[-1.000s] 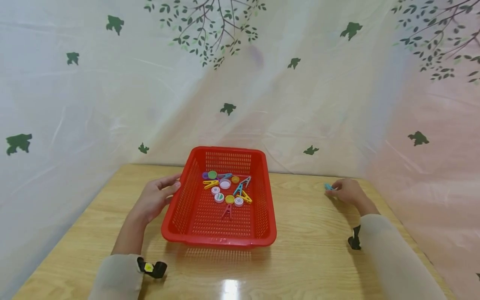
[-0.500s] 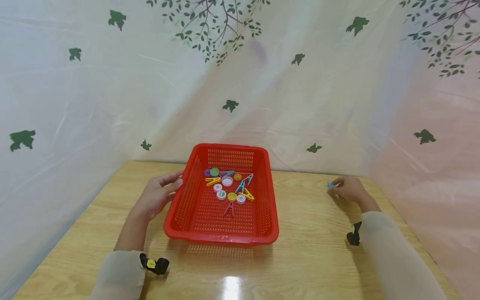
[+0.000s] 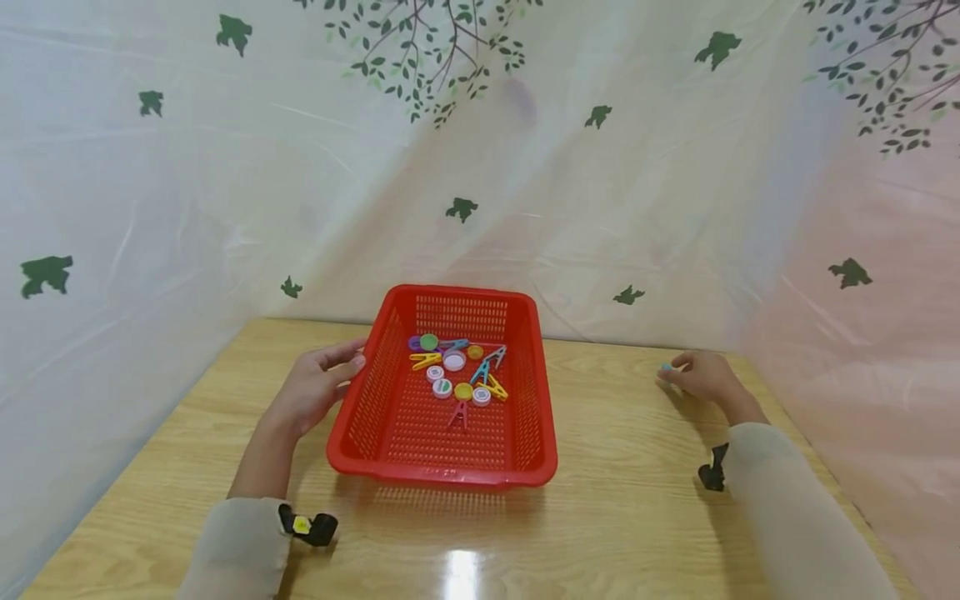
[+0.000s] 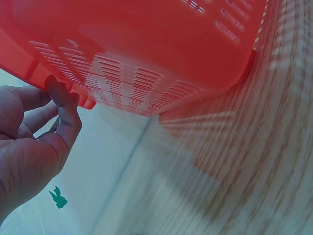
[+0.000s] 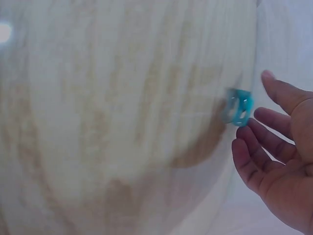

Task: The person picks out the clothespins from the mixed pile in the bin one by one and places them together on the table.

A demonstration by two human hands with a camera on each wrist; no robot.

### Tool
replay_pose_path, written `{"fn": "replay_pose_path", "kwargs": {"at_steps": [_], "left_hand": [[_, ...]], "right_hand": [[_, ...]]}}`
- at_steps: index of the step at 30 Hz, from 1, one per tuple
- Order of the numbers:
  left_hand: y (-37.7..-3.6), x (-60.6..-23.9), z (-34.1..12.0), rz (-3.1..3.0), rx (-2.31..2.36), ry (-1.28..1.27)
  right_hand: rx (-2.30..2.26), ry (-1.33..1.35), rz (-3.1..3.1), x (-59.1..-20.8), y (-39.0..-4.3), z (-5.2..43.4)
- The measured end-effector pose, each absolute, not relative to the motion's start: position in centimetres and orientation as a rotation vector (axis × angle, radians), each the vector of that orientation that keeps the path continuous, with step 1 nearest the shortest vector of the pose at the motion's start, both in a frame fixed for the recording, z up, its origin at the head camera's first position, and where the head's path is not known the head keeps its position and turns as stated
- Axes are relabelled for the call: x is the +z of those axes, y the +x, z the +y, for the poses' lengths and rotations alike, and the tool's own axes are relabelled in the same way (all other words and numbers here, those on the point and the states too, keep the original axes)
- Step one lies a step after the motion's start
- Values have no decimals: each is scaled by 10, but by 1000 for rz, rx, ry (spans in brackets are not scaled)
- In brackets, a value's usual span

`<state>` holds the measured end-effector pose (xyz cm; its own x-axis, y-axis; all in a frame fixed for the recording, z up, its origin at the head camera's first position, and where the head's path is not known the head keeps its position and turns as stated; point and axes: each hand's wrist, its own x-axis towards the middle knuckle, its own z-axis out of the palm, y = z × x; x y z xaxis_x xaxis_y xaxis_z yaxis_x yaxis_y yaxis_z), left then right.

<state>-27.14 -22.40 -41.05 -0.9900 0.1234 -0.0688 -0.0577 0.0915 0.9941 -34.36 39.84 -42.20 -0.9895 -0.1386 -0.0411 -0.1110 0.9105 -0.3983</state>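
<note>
A red perforated basket (image 3: 442,477) stands mid-table and holds several coloured clothes pegs and bottle caps (image 3: 455,373). My left hand (image 3: 352,360) lies against the basket's left wall. In the left wrist view its fingertips (image 4: 61,93) touch the underside of the basket rim (image 4: 88,102). My right hand (image 3: 671,373) rests on the table at the far right. A small blue peg (image 3: 665,367) lies at its fingertips. In the right wrist view the blurred blue peg (image 5: 238,107) sits just off the loosely spread fingers (image 5: 249,134), and no pinch shows.
The wooden table (image 3: 615,508) has bare room in front of and to the right of the basket. A translucent sheet with leaf prints (image 3: 525,208) closes in the back and both sides. The table's right edge runs near my right forearm.
My right hand has drawn slightly right and away, and the blue peg shows less beside its fingers. My left hand stays against the basket.
</note>
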Motion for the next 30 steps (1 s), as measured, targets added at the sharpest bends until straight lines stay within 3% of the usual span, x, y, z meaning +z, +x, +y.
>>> {"fn": "replay_pose_path", "kwargs": {"at_steps": [30], "left_hand": [[-272,-408,-224,2202,2035,116]], "right_hand": [[-377,-743,3062,-342,-356,276]]}}
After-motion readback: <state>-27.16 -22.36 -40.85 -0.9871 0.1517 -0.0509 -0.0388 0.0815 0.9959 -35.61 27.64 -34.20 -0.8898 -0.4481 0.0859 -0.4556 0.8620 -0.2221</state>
